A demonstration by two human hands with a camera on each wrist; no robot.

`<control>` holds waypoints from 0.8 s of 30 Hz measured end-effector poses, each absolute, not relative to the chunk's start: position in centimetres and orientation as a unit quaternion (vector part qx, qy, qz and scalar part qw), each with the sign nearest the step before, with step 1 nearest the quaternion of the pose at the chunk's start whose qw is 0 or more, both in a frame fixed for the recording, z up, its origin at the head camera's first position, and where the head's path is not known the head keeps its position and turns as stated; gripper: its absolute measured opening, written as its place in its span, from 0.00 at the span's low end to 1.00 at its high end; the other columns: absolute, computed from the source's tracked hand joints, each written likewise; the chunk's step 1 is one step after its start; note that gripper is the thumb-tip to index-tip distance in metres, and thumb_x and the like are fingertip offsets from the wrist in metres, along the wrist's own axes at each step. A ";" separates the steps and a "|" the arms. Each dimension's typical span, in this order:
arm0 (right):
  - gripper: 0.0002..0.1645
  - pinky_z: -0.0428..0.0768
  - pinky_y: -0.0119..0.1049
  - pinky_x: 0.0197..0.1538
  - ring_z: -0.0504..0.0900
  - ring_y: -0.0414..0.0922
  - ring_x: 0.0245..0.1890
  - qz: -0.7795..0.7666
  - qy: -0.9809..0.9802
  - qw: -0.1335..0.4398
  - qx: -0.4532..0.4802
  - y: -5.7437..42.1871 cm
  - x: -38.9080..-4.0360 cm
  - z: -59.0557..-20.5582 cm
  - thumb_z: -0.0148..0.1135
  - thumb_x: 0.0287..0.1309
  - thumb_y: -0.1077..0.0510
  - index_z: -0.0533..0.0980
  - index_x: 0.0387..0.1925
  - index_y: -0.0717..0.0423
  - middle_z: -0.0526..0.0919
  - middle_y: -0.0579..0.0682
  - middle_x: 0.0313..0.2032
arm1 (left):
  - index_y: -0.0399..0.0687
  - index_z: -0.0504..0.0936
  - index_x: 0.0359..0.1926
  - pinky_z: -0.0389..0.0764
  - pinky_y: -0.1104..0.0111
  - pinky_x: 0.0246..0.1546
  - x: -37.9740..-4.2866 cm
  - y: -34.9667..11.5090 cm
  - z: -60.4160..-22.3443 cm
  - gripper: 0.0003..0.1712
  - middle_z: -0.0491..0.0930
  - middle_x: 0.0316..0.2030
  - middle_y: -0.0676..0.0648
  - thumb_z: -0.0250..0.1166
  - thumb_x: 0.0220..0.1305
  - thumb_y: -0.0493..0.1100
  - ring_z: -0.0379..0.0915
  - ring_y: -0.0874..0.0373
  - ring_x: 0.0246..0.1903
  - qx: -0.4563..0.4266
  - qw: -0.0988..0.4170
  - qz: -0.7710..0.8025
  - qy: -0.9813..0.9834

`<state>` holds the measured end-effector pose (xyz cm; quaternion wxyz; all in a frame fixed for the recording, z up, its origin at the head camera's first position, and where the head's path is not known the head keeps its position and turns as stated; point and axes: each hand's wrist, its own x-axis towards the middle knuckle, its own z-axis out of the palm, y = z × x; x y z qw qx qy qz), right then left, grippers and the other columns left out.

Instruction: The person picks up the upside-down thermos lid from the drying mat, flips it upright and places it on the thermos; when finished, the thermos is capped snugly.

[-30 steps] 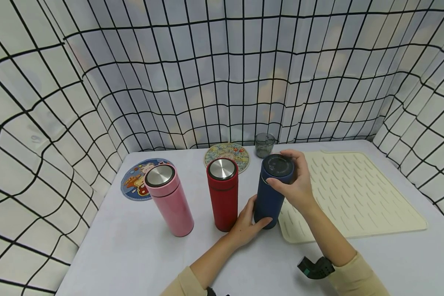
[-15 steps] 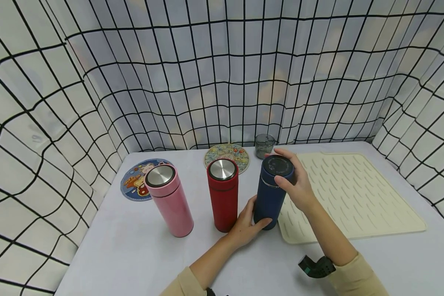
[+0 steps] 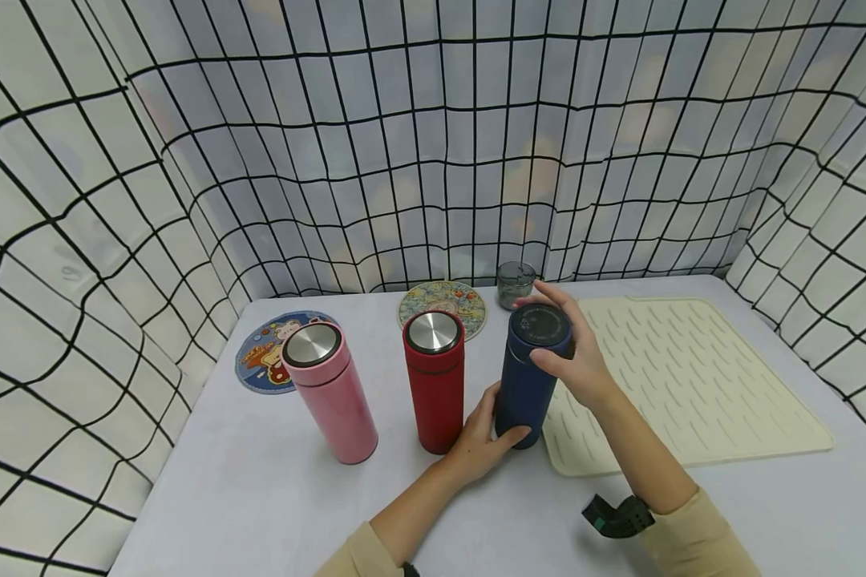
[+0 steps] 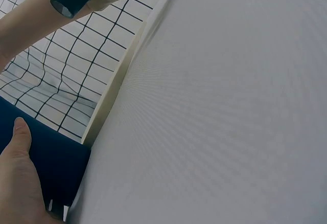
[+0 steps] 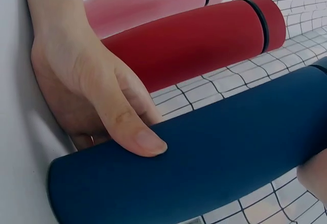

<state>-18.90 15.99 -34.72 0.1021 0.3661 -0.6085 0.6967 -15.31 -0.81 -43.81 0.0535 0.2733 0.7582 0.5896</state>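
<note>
A blue thermos flask (image 3: 527, 393) with a dark round top stands upright on the white table, left of the cream mat. My left hand (image 3: 479, 441) grips it near its base; in the right wrist view the left thumb (image 5: 145, 141) lies across the blue side. Round the lid (image 3: 541, 327) of this flask my right hand (image 3: 583, 361) has its thumb at the front and fingers at the back and right. To the left, a red thermos flask (image 3: 435, 393) stands close to my left hand, and a pink thermos flask (image 3: 335, 401) is further left.
The cream ridged mat (image 3: 693, 377) lies at the right. Behind the flasks are a blue patterned round mat (image 3: 260, 361), another round patterned mat (image 3: 469, 300) and a smoky glass (image 3: 512, 282). Black netting (image 3: 440, 160) encloses the table's back and sides.
My right hand has turned slightly about the blue flask's lid, its thumb shifting right and its fingers reaching round the back. The left hand and the flask stay in place.
</note>
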 end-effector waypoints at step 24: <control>0.39 0.75 0.36 0.49 0.71 0.45 0.52 0.723 -0.583 0.047 0.368 16.5 -19.3 -34.7 0.60 0.55 0.44 0.58 0.65 0.50 0.65 0.55 0.57 | 0.39 0.50 0.66 0.58 0.56 0.62 -15.3 -0.9 -43.9 0.37 0.60 0.63 0.40 0.60 0.62 0.40 0.56 0.52 0.63 0.275 0.049 0.586 0.761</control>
